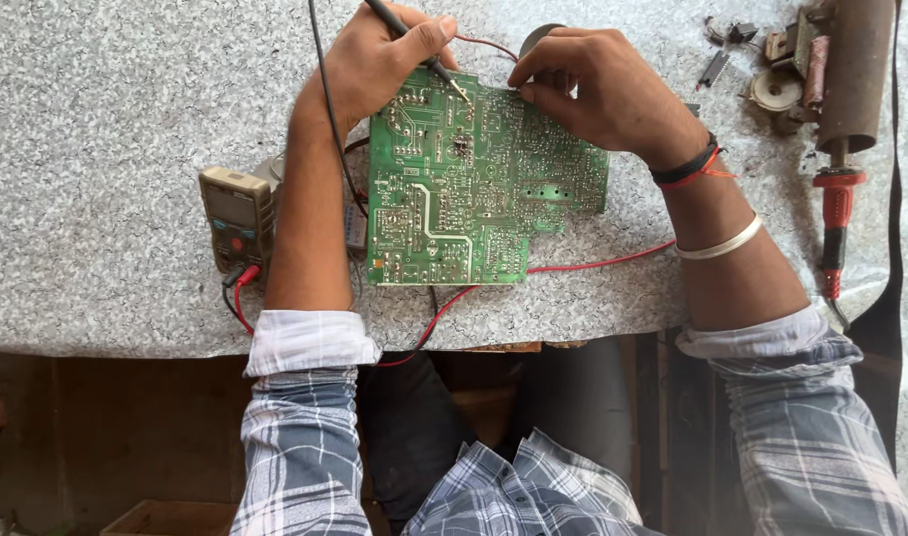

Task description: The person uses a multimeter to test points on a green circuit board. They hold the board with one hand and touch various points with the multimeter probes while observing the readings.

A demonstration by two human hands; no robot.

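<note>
A green circuit board [464,189] lies solder side up on the speckled grey table [97,119]. My left hand [375,60] grips a black test probe [414,45], whose metal tip touches the board near its top edge. My right hand [593,89] pinches the tip of a red probe against the board's upper edge; its red lead [593,263] trails across the table under my wrist. A brown multimeter [238,213] lies left of my left forearm, with red and black leads plugged into it.
A red-handled tool [836,213] and a brown cylinder [856,69] lie at the right of the table, with small loose parts [772,84] beside them. The table's near edge runs just above my rolled plaid sleeves.
</note>
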